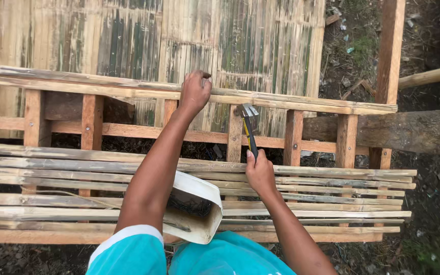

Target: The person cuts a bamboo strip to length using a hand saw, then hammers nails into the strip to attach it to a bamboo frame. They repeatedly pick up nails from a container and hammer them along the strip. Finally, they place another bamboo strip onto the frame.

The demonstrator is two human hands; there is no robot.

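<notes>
My left hand [195,92] reaches forward to the top bamboo slat [291,102] of a wooden frame, fingers pinched shut on something small against it; what it pinches is hidden. My right hand [259,174] grips the yellow-and-black handle of a claw hammer [249,125], its steel head raised just right of my left hand, near the slat. Below my arms lies a row of split bamboo slats [332,193] nailed across the frame. A white open container [199,206] with dark nails inside sits on the slats by my lap.
Wooden uprights [293,137] and a cross rail [128,131] carry the slats. A woven bamboo panel [154,35] lies beyond. A tall wooden post [389,61] and a thick beam [413,130] stand at right over littered dirt ground [434,203].
</notes>
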